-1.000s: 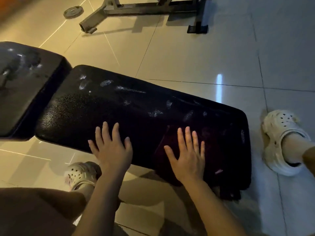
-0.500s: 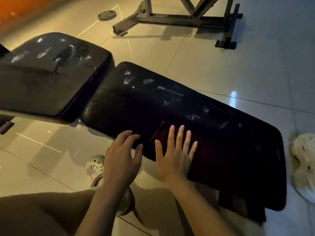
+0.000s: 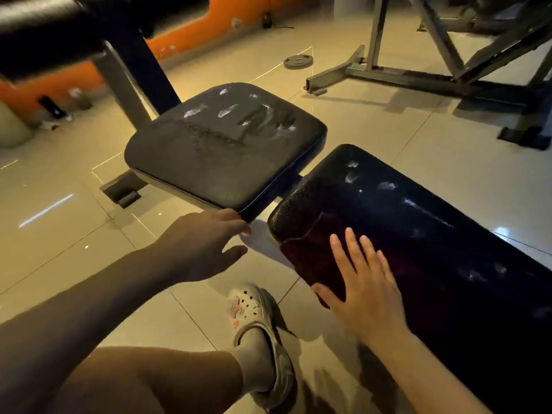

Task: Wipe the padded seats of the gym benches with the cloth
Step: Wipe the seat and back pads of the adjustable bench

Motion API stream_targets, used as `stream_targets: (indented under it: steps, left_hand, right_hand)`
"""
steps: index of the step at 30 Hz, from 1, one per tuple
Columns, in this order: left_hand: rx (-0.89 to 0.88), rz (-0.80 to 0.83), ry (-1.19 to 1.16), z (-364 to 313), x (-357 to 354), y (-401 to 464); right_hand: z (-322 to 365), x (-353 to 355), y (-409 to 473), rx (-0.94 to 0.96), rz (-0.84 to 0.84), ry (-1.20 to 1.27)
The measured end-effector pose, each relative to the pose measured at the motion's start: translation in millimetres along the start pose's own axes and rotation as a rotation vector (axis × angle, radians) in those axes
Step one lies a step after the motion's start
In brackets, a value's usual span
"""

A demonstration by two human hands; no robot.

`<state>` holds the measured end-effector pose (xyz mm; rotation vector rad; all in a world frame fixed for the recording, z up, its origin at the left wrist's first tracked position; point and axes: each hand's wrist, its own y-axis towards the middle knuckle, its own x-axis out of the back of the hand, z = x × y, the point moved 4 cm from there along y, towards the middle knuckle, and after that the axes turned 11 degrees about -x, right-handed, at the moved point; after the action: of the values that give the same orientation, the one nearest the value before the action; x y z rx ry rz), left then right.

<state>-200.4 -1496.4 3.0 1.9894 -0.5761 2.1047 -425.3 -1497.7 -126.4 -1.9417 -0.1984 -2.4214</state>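
Pressing flat with your right hand (image 3: 364,291), fingers straight and slightly spread, you hold one dark red cloth (image 3: 304,258) against the long back pad (image 3: 418,234) of the bench; nothing is gripped, the palm simply lies on the fabric. The cloth sits at the pad's near corner, by the end that faces the seat, and drapes a little over the near edge. Two pads show on this bench: that long one and the single square seat pad (image 3: 224,150), set just beside it with a narrow gap between. Both carry pale smears on their tops. Your left hand (image 3: 206,243) reaches out with the forearm extended, fingers relaxed and holding nothing, its fingertips at the near corner of the seat pad; whether they touch it you cannot tell from this view. One white clog (image 3: 263,327) on your foot stands on the tiled floor (image 3: 388,130) between the two arms. One round weight plate (image 3: 298,61) lies on the floor farther off, near a grey metal frame (image 3: 388,73).
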Motion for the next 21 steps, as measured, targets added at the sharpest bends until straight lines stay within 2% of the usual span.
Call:
stream_targets:
  steps: [3,11,15,17,20,21]
  left_hand:
    - [0.017,0.046,-0.019,16,-14,3]
    - [-0.086,0.044,-0.099,16,-5,46]
    - [-0.072,0.067,-0.095,19,-14,50]
    - [-0.047,0.05,-0.097,21,-15,50]
    - [-0.007,-0.014,-0.119,13,-18,46]
    - [-0.006,-0.054,-0.127,6,-20,45]
  right_hand:
    - [1,-2,11,0.025,0.016,0.023]
    - [84,8,86,-0.017,0.001,0.07]
    - [88,13,96,-0.027,-0.002,0.11]
    - [82,15,89,0.001,-0.016,0.23]
    - [60,26,77,-0.06,-0.002,0.686]
    - [48,33,74,-0.093,-0.07,0.788]
